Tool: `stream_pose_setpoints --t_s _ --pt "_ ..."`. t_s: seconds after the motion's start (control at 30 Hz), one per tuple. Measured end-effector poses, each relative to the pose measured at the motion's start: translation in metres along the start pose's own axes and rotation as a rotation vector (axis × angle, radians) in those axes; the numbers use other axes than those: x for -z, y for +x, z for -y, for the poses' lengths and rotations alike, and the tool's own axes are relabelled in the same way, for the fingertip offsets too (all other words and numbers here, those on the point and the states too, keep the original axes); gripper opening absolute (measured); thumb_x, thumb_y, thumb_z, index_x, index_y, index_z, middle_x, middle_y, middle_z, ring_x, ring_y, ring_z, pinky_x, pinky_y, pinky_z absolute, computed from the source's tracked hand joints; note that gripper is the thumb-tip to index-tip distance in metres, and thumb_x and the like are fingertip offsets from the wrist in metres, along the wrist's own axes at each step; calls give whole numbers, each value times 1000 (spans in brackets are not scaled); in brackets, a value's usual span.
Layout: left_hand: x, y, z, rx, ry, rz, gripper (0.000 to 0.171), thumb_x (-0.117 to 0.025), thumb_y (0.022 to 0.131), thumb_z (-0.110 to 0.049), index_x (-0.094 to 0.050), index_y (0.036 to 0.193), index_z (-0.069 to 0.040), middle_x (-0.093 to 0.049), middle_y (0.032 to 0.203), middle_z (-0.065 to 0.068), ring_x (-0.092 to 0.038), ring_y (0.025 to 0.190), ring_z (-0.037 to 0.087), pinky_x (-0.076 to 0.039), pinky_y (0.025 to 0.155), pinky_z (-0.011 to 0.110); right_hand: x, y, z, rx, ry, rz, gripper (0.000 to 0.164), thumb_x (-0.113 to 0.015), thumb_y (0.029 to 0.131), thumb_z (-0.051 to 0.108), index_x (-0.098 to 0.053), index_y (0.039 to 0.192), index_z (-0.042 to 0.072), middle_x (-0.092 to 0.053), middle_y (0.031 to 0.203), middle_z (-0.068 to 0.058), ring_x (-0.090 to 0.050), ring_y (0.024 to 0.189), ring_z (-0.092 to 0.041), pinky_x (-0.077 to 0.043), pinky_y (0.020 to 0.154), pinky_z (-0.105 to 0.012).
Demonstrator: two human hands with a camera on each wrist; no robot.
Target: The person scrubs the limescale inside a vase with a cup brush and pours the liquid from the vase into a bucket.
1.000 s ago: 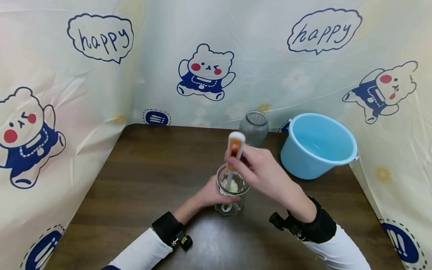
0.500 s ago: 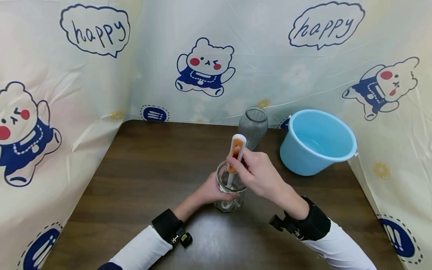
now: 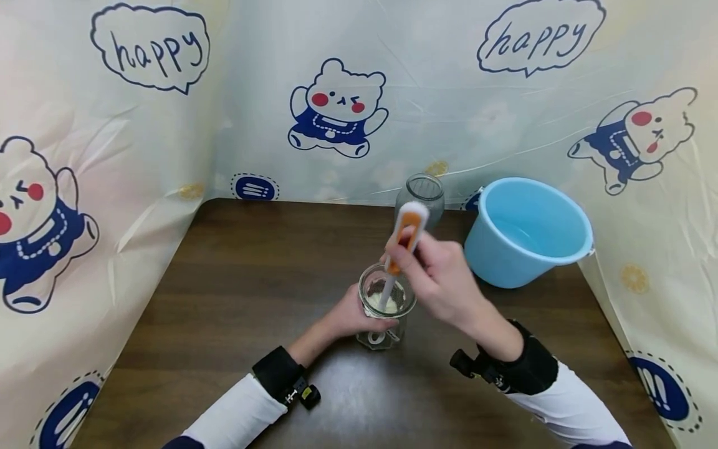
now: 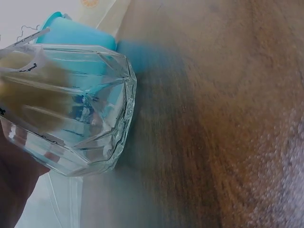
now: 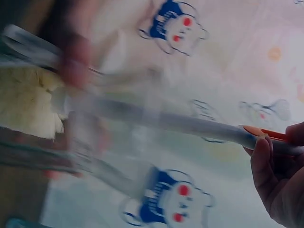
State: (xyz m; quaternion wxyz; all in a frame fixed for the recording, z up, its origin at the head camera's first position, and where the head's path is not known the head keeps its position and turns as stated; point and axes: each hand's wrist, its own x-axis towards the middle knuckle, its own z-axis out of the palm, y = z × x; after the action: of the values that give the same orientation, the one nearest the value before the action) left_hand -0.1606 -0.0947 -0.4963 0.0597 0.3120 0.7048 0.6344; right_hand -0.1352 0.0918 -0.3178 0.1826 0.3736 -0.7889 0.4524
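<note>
Over the wooden counter (image 3: 252, 262), I see the left hand (image 3: 353, 315) wrapped around a clear glass jar (image 4: 90, 137) while the right hand (image 3: 449, 277) grips an orange-and-white bottle brush (image 3: 394, 269), its cream head (image 5: 31, 102) down inside; beyond stand a second glass jar (image 3: 422, 194) and a light-blue bucket (image 3: 502, 259).

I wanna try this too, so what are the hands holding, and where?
The right hand holds the scrubber by its orange-and-white handle; the left hand grips the glass jar just below its rim.
</note>
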Motion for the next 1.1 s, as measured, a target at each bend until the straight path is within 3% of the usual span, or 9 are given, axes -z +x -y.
stream_pose_setpoints --t_s 0.17,0.33,0.5,0.7,0.87,1.1 --pt "0 -1 -2 34 -17 18 88 -90 73 -5 -47 150 -11 -68 130 10 -65 113 20 -52 102 35 -17 -16 -11 -60 -31 75 5 -62 102 10 -66 101 7 -57 66 5 -51 57 -4 -43 49 -19" --pt "0 0 -2 4 16 -7 85 -92 71 -7 -52 145 -7 -66 134 11 -63 117 17 -50 104 33 1 -5 5 64 -2 -41 27 -55 109 26 -68 103 3 -74 85 -4 -57 62 -7 -45 54 -18" --pt "-1 2 -1 -31 12 -9 73 -91 71 -7 -58 136 -7 -68 124 11 -63 112 18 -51 101 34 19 7 26 152 31 -109 43 -51 110 38 -68 103 -1 -77 94 -7 -73 79 -16 -56 69 -21" --pt "-2 1 -2 12 12 2 83 -90 73 -8 -51 146 -9 -65 130 9 -62 115 18 -51 102 35 6 -2 17 99 39 -80 43 -51 110 40 -70 103 2 -77 95 -7 -64 70 -9 -49 60 -19" --pt "-3 -2 -4 42 -5 6 89 -89 74 -6 -45 151 -9 -64 134 11 -62 118 20 -51 103 36 -6 -8 2 27 76 -13 37 -51 110 37 -69 106 5 -78 101 -5 -70 81 -10 -55 68 -21" --pt "-5 2 -3 -18 -3 -43 78 -91 69 -5 -55 138 -1 -67 125 14 -63 113 17 -50 103 32 22 8 18 105 -11 -102 36 -54 109 34 -65 109 -1 -78 106 -7 -73 82 -13 -57 70 -21"
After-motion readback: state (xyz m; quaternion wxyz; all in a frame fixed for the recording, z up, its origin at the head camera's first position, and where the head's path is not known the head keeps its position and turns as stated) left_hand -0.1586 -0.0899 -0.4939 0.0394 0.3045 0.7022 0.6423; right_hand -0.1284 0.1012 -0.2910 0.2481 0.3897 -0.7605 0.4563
